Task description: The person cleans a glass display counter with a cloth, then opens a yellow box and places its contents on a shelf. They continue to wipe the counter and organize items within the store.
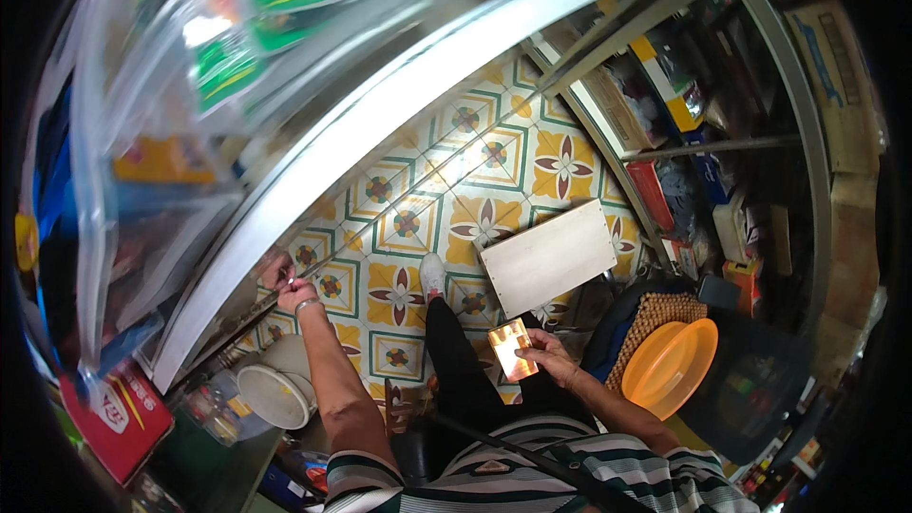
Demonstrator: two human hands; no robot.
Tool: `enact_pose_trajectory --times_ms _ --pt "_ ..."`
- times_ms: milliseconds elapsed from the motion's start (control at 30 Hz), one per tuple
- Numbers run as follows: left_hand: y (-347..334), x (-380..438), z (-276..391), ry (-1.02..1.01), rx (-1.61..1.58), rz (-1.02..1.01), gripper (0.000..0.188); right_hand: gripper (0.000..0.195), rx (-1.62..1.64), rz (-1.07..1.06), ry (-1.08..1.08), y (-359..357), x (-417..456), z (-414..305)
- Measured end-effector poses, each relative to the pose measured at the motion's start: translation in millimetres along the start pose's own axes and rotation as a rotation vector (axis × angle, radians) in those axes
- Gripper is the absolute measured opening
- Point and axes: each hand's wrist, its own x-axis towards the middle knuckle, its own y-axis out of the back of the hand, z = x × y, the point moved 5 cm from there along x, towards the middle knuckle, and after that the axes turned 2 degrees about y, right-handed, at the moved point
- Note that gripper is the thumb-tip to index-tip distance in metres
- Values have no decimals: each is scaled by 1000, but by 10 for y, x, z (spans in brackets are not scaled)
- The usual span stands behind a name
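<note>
My left hand (298, 293) is at the metal-framed glass of a display case, its fingers closed together at the edge of the pane; a hand-like shape beyond the glass looks like its reflection. Whether the fingers grip the edge or a small thing cannot be told. In my right hand (552, 358) is a shiny gold-coloured flat box (511, 350), held above my lap with the thumb on its face. Just ahead of the box stands a white wooden stool or box (548, 256) on the patterned tile floor (406, 224).
An orange plastic basin (670, 369) rests on a seat with a beaded cover (659, 313) at right. Shelves with boxes stand beyond it. White buckets (274, 397) and a red carton (117, 417) are at lower left. Plastic-wrapped goods (235, 50) lie upper left, beyond the case's bright frame (399, 121).
</note>
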Motion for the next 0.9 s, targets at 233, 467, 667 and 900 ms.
enact_pose_trajectory --times_ms 233,467,667,900 --pt "425 418 267 -82 -26 -67 16 46 109 2 -52 489 -59 217" --pt "243 251 -164 13 -5 -97 13 43 204 7 -43 706 18 313" --pt "-352 -612 -1379 204 49 -348 6 38 317 31 -51 814 29 373" --pt "-1210 -1983 -2823 25 153 -536 25 30 418 107 36 975 -47 236"
